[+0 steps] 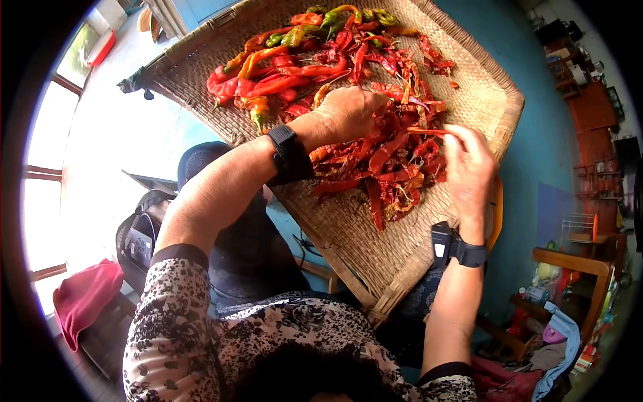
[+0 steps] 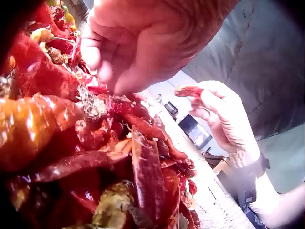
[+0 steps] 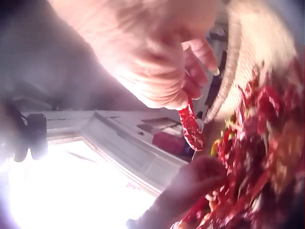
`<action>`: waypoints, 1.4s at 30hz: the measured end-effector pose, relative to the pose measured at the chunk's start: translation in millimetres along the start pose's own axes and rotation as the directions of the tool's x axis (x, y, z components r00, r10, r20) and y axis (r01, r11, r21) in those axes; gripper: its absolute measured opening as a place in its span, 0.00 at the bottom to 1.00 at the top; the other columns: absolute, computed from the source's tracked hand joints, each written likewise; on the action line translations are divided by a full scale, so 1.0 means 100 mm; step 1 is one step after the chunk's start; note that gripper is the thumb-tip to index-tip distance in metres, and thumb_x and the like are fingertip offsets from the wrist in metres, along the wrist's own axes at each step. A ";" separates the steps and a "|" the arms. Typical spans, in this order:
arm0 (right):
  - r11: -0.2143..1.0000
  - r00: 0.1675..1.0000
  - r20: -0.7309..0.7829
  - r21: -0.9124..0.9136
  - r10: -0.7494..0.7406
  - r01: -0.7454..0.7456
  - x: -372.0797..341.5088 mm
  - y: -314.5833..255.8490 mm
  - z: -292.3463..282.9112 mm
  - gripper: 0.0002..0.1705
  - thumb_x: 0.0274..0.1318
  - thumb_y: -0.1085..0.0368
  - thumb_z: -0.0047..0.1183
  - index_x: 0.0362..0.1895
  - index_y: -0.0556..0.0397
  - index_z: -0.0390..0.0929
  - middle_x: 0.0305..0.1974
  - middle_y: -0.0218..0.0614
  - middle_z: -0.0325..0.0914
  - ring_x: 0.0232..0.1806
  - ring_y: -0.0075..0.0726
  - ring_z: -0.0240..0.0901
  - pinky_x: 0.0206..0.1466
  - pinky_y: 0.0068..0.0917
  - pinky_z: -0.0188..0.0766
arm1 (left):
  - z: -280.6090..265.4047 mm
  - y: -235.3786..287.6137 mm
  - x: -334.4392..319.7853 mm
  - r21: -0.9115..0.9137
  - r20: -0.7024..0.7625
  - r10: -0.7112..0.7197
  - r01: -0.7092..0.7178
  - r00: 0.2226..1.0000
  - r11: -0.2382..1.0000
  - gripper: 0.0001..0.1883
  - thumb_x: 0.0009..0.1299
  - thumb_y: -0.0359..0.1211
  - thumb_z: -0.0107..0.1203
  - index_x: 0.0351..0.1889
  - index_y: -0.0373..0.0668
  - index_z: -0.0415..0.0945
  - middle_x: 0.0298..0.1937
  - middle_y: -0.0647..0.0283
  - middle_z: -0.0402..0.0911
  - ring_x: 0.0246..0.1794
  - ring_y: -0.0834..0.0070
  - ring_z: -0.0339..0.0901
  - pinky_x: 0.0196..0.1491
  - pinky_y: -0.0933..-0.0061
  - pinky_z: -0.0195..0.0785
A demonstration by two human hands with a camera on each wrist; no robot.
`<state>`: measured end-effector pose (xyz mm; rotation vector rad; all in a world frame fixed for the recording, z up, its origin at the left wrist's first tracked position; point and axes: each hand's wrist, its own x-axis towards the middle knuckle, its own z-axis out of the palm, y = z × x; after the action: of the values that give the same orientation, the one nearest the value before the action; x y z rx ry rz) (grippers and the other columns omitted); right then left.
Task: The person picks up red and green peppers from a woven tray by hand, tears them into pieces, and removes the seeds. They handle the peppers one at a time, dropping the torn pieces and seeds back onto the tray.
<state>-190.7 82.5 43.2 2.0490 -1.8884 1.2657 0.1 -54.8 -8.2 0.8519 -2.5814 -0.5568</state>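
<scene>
Dried red chili peppers [image 1: 395, 177] lie heaped on a woven tray [image 1: 321, 221]. My right hand [image 1: 469, 164] is raised over the tray's right side and pinches one thin red chili [image 1: 429, 131] between thumb and fingertips; in the right wrist view this wrinkled chili [image 3: 191, 129] hangs from the fingers. My left hand [image 1: 351, 114] reaches across the heap, knuckles up. In the left wrist view its bent fingers [image 2: 90, 55] and thumb are down at the chilies; I cannot tell whether they grip one.
Fresher, glossy red, orange and green peppers [image 1: 288, 70] lie toward the tray's far left. The tray has a raised rim [image 1: 514, 100] and spans the person's lap. A wooden chair [image 1: 569, 261] with cloths stands at right; a pink cloth [image 1: 87, 295] hangs at left.
</scene>
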 end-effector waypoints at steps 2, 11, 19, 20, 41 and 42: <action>0.985 0.988 -0.140 -0.149 0.067 -0.088 -0.02 0.16 -0.22 0.06 0.56 0.70 0.55 0.39 0.55 0.80 0.37 0.40 0.79 0.38 0.39 0.77 0.44 0.30 0.73 | -0.05 0.00 0.00 0.004 0.023 -0.019 0.019 1.000 1.000 0.11 0.60 0.27 0.50 0.41 0.42 0.74 0.33 0.53 0.81 0.36 0.54 0.80 0.38 0.56 0.73; 0.713 0.974 -0.227 -0.680 0.018 -0.172 -0.20 0.60 -0.69 0.12 0.55 0.65 0.56 0.43 0.53 0.78 0.41 0.44 0.76 0.47 0.48 0.72 0.48 0.42 0.70 | -0.13 0.18 -0.03 -0.256 -0.203 0.189 -0.239 0.961 0.937 0.10 0.64 0.30 0.56 0.43 0.39 0.74 0.31 0.55 0.80 0.31 0.62 0.81 0.34 0.65 0.73; 0.974 0.944 0.322 0.177 0.077 -0.140 -0.12 -0.09 0.16 0.19 0.53 0.71 0.58 0.52 0.48 0.76 0.39 0.42 0.81 0.33 0.35 0.78 0.37 0.29 0.75 | -0.15 0.38 -0.14 -0.419 -0.075 0.222 -0.232 0.972 0.878 0.07 0.64 0.31 0.55 0.36 0.39 0.72 0.29 0.54 0.79 0.31 0.56 0.79 0.35 0.60 0.72; 0.981 0.955 0.286 0.149 0.078 -0.125 -0.09 -0.14 0.18 0.16 0.54 0.71 0.58 0.49 0.50 0.77 0.37 0.42 0.81 0.33 0.38 0.79 0.37 0.30 0.74 | -0.16 0.36 -0.15 -0.417 -0.074 0.217 -0.228 0.973 0.880 0.07 0.64 0.31 0.55 0.36 0.39 0.72 0.29 0.54 0.79 0.31 0.56 0.79 0.35 0.60 0.72; 0.910 0.916 -0.016 -0.112 0.401 -0.400 -0.24 0.55 -0.49 0.21 0.59 0.60 0.56 0.54 0.55 0.74 0.30 0.35 0.80 0.32 0.27 0.75 0.37 0.27 0.71 | -0.01 0.34 -0.15 -0.345 -0.060 0.167 -0.177 0.984 0.922 0.12 0.62 0.28 0.59 0.41 0.40 0.71 0.29 0.55 0.80 0.30 0.61 0.80 0.33 0.63 0.73; 0.928 0.933 0.050 0.102 0.355 -0.359 -0.24 0.46 -0.30 0.21 0.59 0.60 0.57 0.53 0.57 0.75 0.31 0.34 0.79 0.32 0.25 0.73 0.37 0.25 0.70 | -0.03 0.34 -0.15 -0.446 -0.081 0.159 -0.178 0.984 0.877 0.11 0.62 0.28 0.59 0.41 0.39 0.71 0.30 0.56 0.80 0.31 0.65 0.80 0.34 0.66 0.73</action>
<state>-242.9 107.6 27.2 1.8338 -2.3367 1.4477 -3.8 -20.8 7.1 0.4678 -2.3092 -1.0199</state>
